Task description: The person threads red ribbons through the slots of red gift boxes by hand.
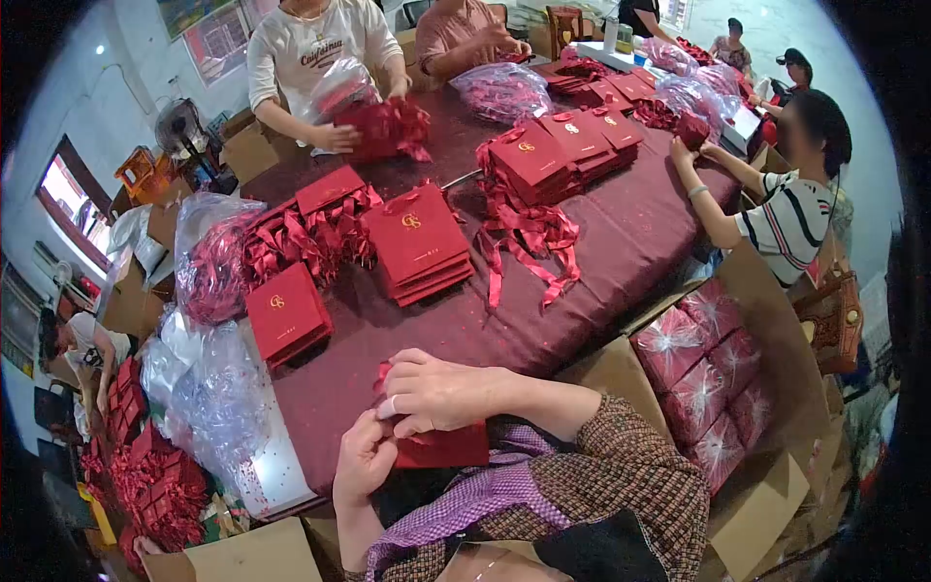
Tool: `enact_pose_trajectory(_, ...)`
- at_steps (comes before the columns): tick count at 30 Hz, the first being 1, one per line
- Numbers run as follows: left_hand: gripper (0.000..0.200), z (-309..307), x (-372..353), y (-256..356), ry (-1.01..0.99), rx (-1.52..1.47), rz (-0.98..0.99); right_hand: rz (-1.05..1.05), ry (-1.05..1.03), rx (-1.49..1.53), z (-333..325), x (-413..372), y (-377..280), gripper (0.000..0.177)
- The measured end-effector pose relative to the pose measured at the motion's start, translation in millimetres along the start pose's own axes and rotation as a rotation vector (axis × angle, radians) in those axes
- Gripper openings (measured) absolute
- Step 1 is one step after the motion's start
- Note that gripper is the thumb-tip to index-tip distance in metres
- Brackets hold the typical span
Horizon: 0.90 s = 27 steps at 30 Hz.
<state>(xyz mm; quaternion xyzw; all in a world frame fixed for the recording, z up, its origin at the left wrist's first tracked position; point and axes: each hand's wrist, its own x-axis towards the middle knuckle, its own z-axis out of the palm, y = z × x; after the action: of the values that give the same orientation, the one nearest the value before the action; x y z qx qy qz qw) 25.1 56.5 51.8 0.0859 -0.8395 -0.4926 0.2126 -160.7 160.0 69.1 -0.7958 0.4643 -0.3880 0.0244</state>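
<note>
And there you were, both hands together above the red bag [448, 448] at the table's [582, 291] near edge! Your left hand [365, 454] and right hand [423, 396] had fingers curled in, red ribbon [382, 376] beside them; their exact grip, impossible to tell. Ahead, stacked red bags [417, 238] flashed gold "GS"-like monograms, smaller print unreadable; across, a shirt [325, 48] read "California".

Deep red bags [417, 233] with gold lettering, maroon tablecloth [606, 257], brown-and-black checked sleeve [650, 475], purple-and-white checked cloth [465, 504], white shirt [797, 221] with dark stripes, pale blue-grey wall [107, 73].
</note>
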Motion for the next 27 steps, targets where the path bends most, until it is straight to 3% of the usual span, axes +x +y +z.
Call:
enact_pose_trajectory(4, 0.005, -7, -5, 0, -0.071, -0.062, -0.078, -0.088, -0.013, 0.190, 4, -1, -1, 0.006)
enact_pose_trajectory(7, 0.003, -4, -9, -8, -0.040, -0.232, -0.120, -0.114, -0.038, 0.216, 11, -1, -3, 0.006)
enact_pose_trajectory(13, 0.004, -8, -13, -22, -0.009, -0.266, -0.145, -0.061, -0.087, 0.159, 13, 2, -4, 0.005)
enact_pose_trajectory(20, 0.004, -13, 0, 5, -0.088, -0.178, -0.117, -0.035, -0.071, 0.155, 7, 3, -5, 0.009)
enact_pose_trajectory(23, 0.004, -10, 1, -1, -0.092, -0.219, -0.091, -0.009, -0.092, 0.115, 3, 0, -11, 0.018)
enact_pose_trajectory(25, 0.004, -9, -1, -6, -0.095, -0.220, -0.126, 0.004, -0.070, 0.094, 8, -1, -12, 0.019)
enact_pose_trajectory(27, 0.005, -4, -5, -19, 0.044, -0.445, -0.293, 0.012, -0.047, 0.076, 11, -2, -15, 0.020)
